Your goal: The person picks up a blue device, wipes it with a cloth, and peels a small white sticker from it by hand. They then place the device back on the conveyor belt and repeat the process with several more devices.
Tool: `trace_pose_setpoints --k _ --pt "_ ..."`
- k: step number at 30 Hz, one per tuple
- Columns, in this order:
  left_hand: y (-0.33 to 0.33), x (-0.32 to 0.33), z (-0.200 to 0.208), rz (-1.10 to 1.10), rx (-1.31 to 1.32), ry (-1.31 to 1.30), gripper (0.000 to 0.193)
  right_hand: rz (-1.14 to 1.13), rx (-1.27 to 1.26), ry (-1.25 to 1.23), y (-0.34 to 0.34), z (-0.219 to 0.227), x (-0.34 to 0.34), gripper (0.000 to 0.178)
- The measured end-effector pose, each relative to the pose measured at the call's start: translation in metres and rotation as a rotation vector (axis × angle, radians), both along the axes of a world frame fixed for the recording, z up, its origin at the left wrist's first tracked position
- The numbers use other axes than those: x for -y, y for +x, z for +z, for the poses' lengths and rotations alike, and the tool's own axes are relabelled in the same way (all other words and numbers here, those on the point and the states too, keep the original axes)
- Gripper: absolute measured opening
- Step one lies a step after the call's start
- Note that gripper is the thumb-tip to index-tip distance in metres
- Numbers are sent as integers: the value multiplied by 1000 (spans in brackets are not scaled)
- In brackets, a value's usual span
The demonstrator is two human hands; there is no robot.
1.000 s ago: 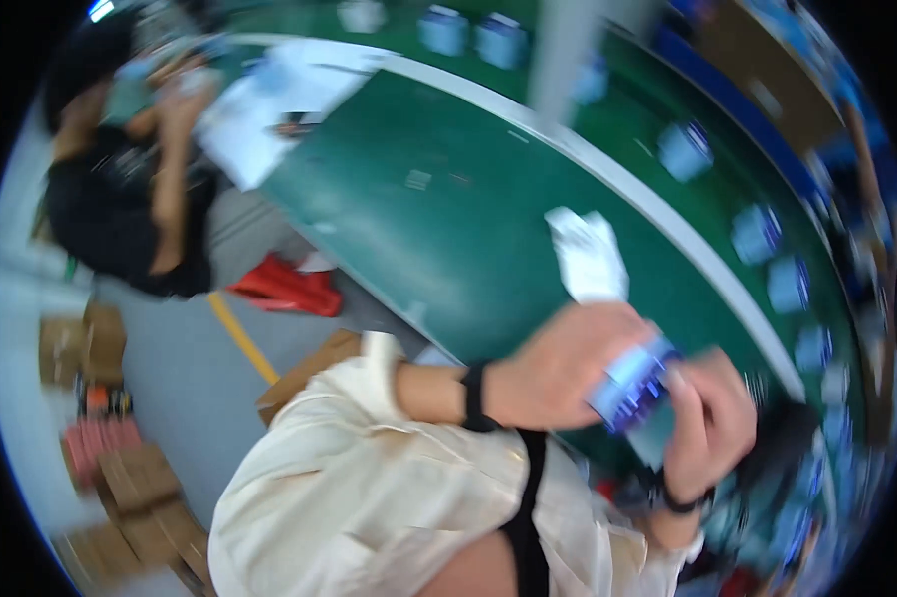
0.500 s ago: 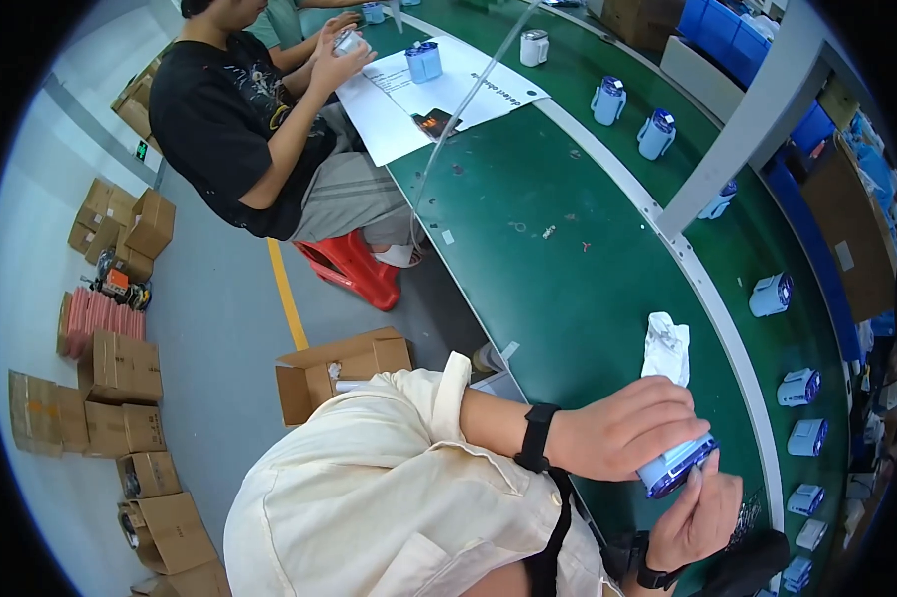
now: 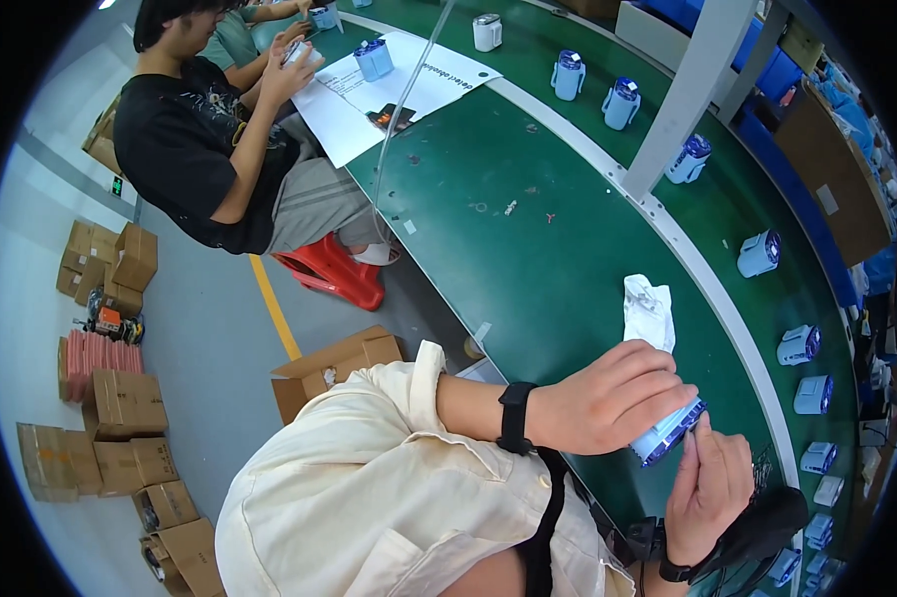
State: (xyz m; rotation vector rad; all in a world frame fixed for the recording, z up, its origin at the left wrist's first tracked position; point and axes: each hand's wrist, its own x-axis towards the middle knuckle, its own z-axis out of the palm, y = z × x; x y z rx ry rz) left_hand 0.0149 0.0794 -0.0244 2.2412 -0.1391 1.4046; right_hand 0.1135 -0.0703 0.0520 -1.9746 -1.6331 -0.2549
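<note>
A light-blue, cylinder-shaped device with a dark-blue end is tilted above the green work table. My left hand is wrapped over its body from above, hiding much of it. At the dark-blue end, thumb and forefinger of my right hand pinch together against the rim. Whether something small sits between those fingertips is too fine to see. Just beyond my left hand lies a crumpled white wrapper or cloth.
Similar blue devices stand in a line on the curved green belt at right, past a pale rail. A grey post rises there. A seated co-worker handles a white item at far left. An open carton lies below the table edge.
The whole view has shifted, so the table and belt appear higher and mostly farther left. Both hands stay at the device, my right fingers still at its dark-blue end.
</note>
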Motion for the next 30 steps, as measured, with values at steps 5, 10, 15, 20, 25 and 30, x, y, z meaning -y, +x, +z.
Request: trace_pose_setpoints --k 5,10,15,20,25,30 --pt "0 -4 -4 -72 -51 -14 51 95 63 143 7 -2 -5 27" --pt "-4 -12 -3 -74 -126 -53 65 149 57 188 13 -8 -13 32" --pt "-2 -16 -11 -95 -174 -143 71 24 -125 118 -7 -16 -8 32" --pt "-3 -7 -7 -259 -172 -207 74 220 -660 236 13 -19 8 32" --pt "-1 -1 -7 -273 -130 -211 79 236 -875 308 15 -29 4 35" --pt "0 1 -9 -256 -98 -183 76 336 -1331 261 9 -37 -5 39"
